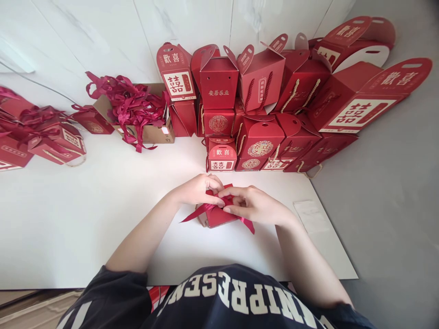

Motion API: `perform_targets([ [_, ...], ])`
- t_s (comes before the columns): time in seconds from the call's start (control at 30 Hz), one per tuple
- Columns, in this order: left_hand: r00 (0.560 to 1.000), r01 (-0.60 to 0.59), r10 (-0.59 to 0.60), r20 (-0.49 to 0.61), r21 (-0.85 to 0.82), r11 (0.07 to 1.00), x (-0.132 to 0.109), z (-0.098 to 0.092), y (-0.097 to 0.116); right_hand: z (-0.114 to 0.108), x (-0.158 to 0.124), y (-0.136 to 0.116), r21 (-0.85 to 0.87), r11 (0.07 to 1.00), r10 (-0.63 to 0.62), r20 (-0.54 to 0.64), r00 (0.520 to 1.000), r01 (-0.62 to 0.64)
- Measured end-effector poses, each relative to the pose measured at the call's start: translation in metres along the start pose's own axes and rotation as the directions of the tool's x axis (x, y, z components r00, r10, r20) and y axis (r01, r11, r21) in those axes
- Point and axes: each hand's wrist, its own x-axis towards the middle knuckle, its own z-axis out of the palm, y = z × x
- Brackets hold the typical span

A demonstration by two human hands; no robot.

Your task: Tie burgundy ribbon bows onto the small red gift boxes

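A small red gift box stands on the white table right in front of me. Crimson ribbon runs over its top, with one loose end out to the left and another down to the right. My left hand pinches the ribbon from the left with thumb and fingers. From the right, my right hand closes on the ribbon, its fingertips meeting the left ones at the knot. My fingers partly hide the knot and the box top. A cord handle shows at the box's left side.
Stacked red gift boxes line the back wall to the right. A cardboard carton full of ribbon bows stands at back left. Ribboned boxes sit at far left. A white packet lies near the table's right edge.
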Motion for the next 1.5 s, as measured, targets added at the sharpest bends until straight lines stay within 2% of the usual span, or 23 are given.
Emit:
perform_targets([
  [0.07,1.0,0.017,-0.017,0.003,0.01,1.0,0.0,0.0,-0.001,0.001,-0.001,0.003,0.123,0.992,0.043,-0.036,0.998,-0.038],
  [0.13,1.0,0.031,-0.031,-0.002,0.013,0.999,0.0,0.0,-0.003,0.001,-0.003,0.005,0.172,0.983,0.079,-0.065,0.995,-0.067],
  [0.3,0.999,0.047,-0.047,-0.018,0.004,0.999,0.0,0.002,-0.006,-0.001,-0.004,0.01,0.061,0.993,0.103,-0.084,0.991,-0.098],
  [0.43,0.997,0.078,-0.079,-0.014,-0.097,0.992,-0.001,0.003,-0.006,-0.001,0.0,0.015,-0.053,0.998,0.029,-0.26,0.965,-0.044],
  [0.5,0.993,0.112,-0.114,-0.004,-0.178,0.978,-0.002,0.004,-0.005,0.002,0.003,0.017,-0.087,0.996,-0.007,-0.306,0.952,-0.021],
  [0.7,0.985,0.171,-0.174,0.011,-0.246,0.954,-0.006,0.005,-0.001,0.012,0.01,0.024,-0.015,0.998,-0.061,-0.332,0.941,0.059],
  [0.87,0.987,0.156,-0.163,0.009,-0.336,0.929,-0.009,0.005,0.0,0.009,0.009,0.027,0.0,0.997,-0.074,-0.319,0.945,0.078],
  [1.0,0.988,0.153,-0.154,0.021,-0.306,0.94,-0.007,0.006,-0.001,0.009,0.008,0.021,-0.005,0.998,-0.057,-0.3,0.952,0.058],
  [1.07,0.994,0.113,-0.112,0.018,-0.243,0.963,-0.007,0.003,0.0,0.007,0.005,0.019,-0.012,0.998,-0.064,-0.259,0.964,0.063],
  [1.17,0.998,0.054,-0.051,0.021,-0.127,0.991,-0.012,-0.007,0.005,-0.004,-0.003,0.02,0.023,0.994,-0.1,-0.172,0.98,0.106],
  [1.23,0.998,0.057,-0.056,0.013,-0.108,0.993,-0.019,-0.018,0.011,-0.014,-0.011,0.023,0.097,0.991,-0.082,-0.123,0.989,0.094],
  [1.3,0.995,0.1,-0.102,-0.01,-0.11,0.989,-0.028,-0.028,0.019,-0.024,-0.017,0.027,0.23,0.973,-0.015,-0.087,0.996,0.034],
  [1.37,0.98,0.192,-0.195,-0.045,-0.07,0.979,-0.035,-0.033,0.028,-0.028,-0.02,0.029,0.356,0.934,0.049,-0.075,0.996,-0.019],
  [1.43,0.951,0.296,-0.29,-0.104,0.051,0.954,-0.039,-0.034,0.036,-0.027,-0.017,0.029,0.414,0.909,0.09,-0.093,0.992,-0.043],
  [1.5,0.93,0.35,-0.309,-0.198,0.229,0.908,-0.039,-0.029,0.041,-0.021,-0.012,0.026,0.414,0.907,0.123,-0.092,0.988,-0.074],
])
